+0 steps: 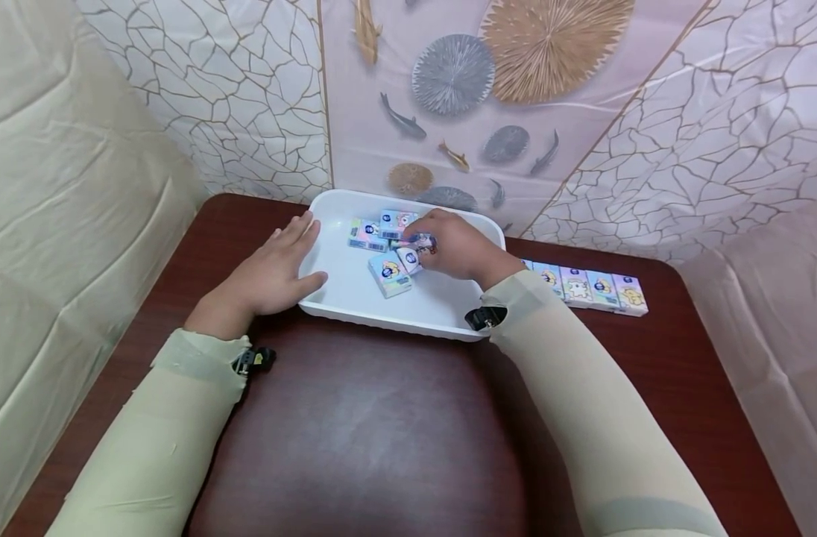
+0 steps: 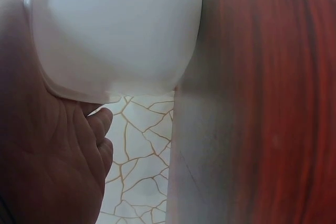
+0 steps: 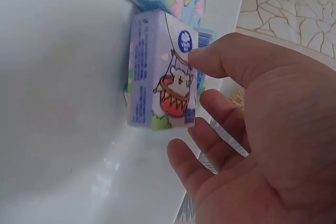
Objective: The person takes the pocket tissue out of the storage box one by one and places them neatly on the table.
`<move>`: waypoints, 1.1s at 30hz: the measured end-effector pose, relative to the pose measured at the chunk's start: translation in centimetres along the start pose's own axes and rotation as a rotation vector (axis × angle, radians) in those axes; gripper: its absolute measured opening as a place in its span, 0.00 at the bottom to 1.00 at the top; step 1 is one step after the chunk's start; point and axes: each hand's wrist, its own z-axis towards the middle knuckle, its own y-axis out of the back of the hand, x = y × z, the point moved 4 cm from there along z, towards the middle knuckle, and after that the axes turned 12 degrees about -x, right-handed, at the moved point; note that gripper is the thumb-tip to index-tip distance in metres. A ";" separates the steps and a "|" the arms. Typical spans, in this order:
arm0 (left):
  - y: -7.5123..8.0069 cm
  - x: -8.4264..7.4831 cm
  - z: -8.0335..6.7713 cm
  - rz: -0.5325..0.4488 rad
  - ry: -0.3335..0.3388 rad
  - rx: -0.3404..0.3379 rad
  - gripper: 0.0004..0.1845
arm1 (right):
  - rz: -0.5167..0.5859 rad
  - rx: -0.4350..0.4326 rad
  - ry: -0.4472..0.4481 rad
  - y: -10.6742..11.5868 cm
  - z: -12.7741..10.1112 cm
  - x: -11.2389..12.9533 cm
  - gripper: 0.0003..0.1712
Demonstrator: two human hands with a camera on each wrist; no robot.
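Observation:
A white plastic tray [image 1: 442, 302] holds several small pastel tissue packs [image 1: 390, 274] with cartoon prints, piled loosely near its middle. Over the pile, my right hand [image 1: 458, 246] pinches a lilac tissue pack [image 3: 176, 87] printed with a red hot-air-balloon basket. Its thumb lies on the front near one edge, with the other fingers bent at the same side. At the tray's left end rests my left hand [image 1: 274, 268], fingers extended along the rim and thumb spread toward the front corner. The left wrist view shows its palm [image 2: 58, 150] against the tray's outer wall.
Right of the tray, partly behind the right forearm, a row of tissue packs [image 1: 583, 287] lies side by side on the dark red wooden table [image 1: 677, 358]. A patterned cloth wall [image 1: 261, 97] rises behind the tray, with plain pale cloth at the left [image 1: 60, 224].

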 end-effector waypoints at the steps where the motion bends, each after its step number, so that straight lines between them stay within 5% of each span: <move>1: 0.0 0.0 0.0 0.001 -0.003 -0.002 0.51 | 0.000 -0.004 0.004 -0.1 0.0 0.0 0.26; 12: -0.2 -0.2 0.3 0.008 0.005 0.004 0.51 | -0.036 0.048 -0.028 -0.9 -0.6 -0.3 0.27; 33: 0.0 -0.2 0.0 0.002 0.013 -0.002 0.51 | -0.078 0.039 0.075 -0.5 -0.9 0.0 0.24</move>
